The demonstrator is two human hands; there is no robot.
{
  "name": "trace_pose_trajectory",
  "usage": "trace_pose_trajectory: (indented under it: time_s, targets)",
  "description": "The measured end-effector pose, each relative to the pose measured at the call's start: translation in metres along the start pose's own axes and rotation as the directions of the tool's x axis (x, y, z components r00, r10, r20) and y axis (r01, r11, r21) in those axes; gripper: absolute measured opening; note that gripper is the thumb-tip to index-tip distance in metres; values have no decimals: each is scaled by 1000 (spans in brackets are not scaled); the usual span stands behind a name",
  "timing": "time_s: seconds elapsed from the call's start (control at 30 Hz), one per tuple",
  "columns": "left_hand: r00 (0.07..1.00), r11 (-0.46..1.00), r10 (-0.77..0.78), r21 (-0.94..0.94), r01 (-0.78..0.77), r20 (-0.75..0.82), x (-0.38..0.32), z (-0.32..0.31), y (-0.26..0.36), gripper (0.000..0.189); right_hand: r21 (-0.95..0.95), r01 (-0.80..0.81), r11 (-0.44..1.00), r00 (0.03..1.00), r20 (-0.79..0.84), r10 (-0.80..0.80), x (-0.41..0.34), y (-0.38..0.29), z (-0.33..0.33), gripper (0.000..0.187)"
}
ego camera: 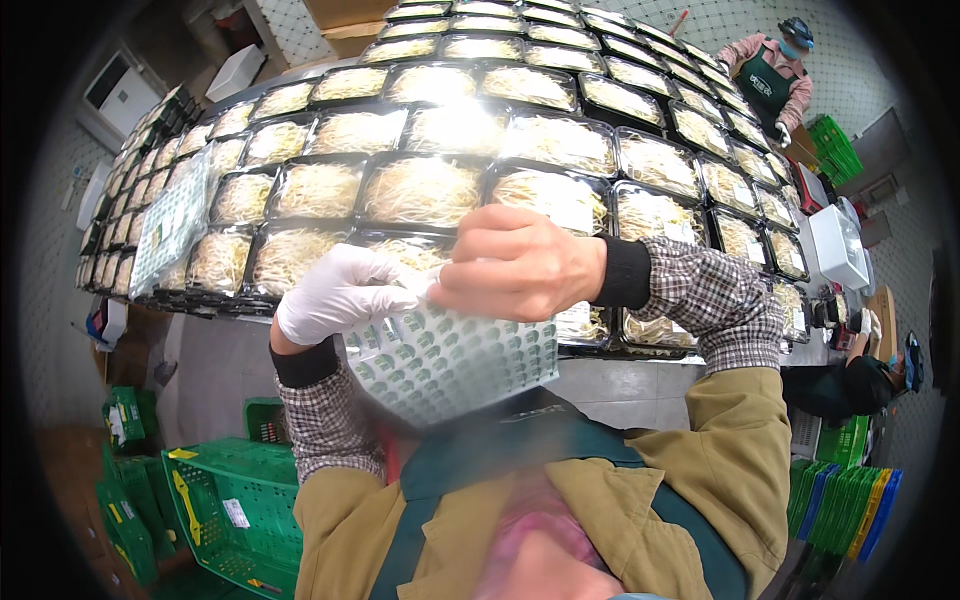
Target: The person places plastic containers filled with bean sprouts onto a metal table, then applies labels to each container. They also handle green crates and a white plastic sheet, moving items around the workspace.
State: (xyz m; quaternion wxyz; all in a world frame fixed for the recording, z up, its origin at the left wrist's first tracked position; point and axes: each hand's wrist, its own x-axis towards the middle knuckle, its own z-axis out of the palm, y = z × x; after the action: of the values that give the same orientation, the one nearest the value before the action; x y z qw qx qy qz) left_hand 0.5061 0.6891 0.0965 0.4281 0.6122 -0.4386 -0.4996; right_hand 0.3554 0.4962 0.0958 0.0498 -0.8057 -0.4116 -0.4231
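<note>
My left hand (341, 292), in a white glove, pinches the upper edge of a sheet of stickers (457, 367) with rows of small green prints. Bare and curled shut, my right hand (517, 262) meets it at the same edge; its fingertips are partly hidden and slightly blurred. The sheet hangs below both hands, in front of my apron (517, 435). Just beyond my hands, black plastic trays of bean sprouts (424, 187) under clear film cover the table in stacked rows. A second sticker sheet (174, 225) lies over the trays at the left.
Green plastic crates (236, 465) stand on the floor at lower left. Folded crates (840, 502) are stacked at lower right. One co-worker (772, 75) stands at the far right corner, another (847, 382) at the right end. A white foam box (836, 247) sits on the right.
</note>
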Motion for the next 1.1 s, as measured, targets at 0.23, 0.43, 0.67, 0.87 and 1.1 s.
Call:
trace_pose_trajectory:
  time_s: [0.23,0.43,0.67,0.87,1.1]
  targets:
    - [992,983,-25,177,47,-125,-13,-4,6,18,566,-800,199,327,133,936,-65,123,-23,22]
    - [986,990,-2,136,25,-167,-42,5,14,19,-6,-1000,-31,-28,-297,954,-232,257,-6,61]
    - [969,955,180,265,-131,-169,-53,15,4,18,-344,-939,-8,112,-325,939,-255,288,36,58]
    - [965,931,242,304,-202,-99,-54,17,9,18,-716,-695,-62,87,-169,982,-236,270,16,55]
    - [930,857,366,407,-317,-45,-62,3,-4,20,4,-981,-192,-192,-81,978,-236,199,-49,57]
